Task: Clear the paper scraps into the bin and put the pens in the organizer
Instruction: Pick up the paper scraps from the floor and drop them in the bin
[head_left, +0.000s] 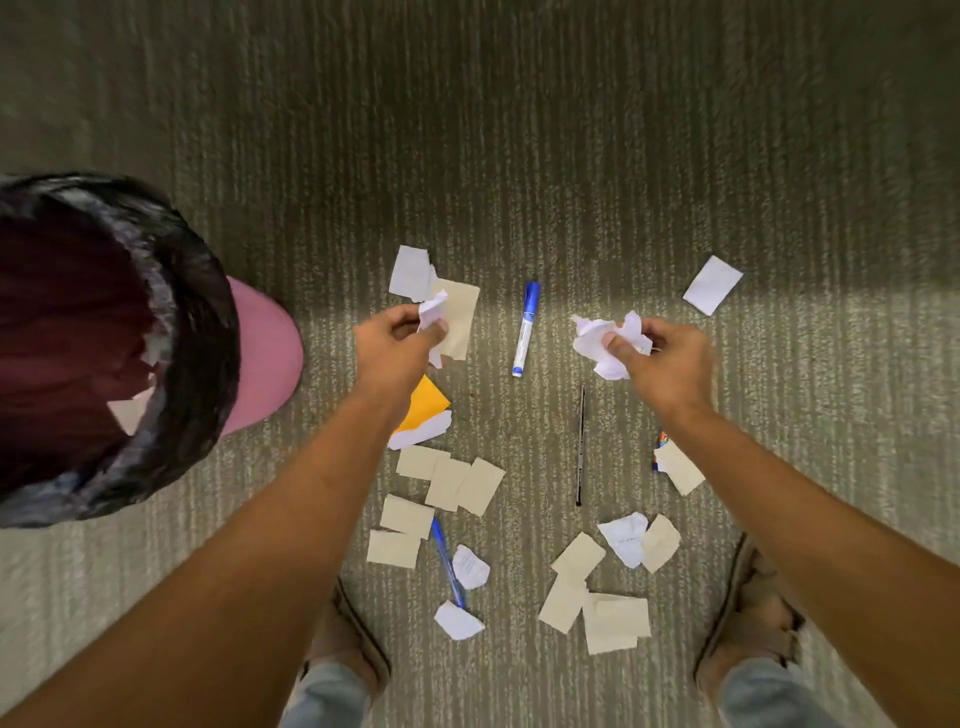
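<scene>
Head camera looked straight down at a grey-green striped carpet (519, 130) where a person stood, both bare forearms stretched forward. The left hand (395, 343) had its fingers curled around a small crumpled white paper scrap (432, 312), pinched between thumb and fingertips just above a beige scrap lying on the floor. The right hand (670, 358) gripped a bigger crumpled ball of white paper (605, 340) — the thumb pressed on it from the front and the other fingers closed behind it.

At the left edge stood a round pink bin with a black plastic liner (208, 332); some pale scraps were visible inside it. The bin was well apart from the right hand and nearer to the left one.

Between the two hands lay a blue-and-white marker pen with a blue cap (525, 330), almost upright in the picture. Below it, near the right forearm, lay a thin black pen (580, 447). A blue ballpoint pen (447, 564) rested lower, between the feet, partly under white scraps.

Many torn pieces were spread over the carpet — a group of beige rectangular scraps (447, 483) under the left arm, an orange piece of paper (426, 405) partly hidden by the left wrist, one white square scrap (712, 285) far to the right, and more beige and white pieces (615, 621) near the right foot. I could not see any organizer.
</scene>
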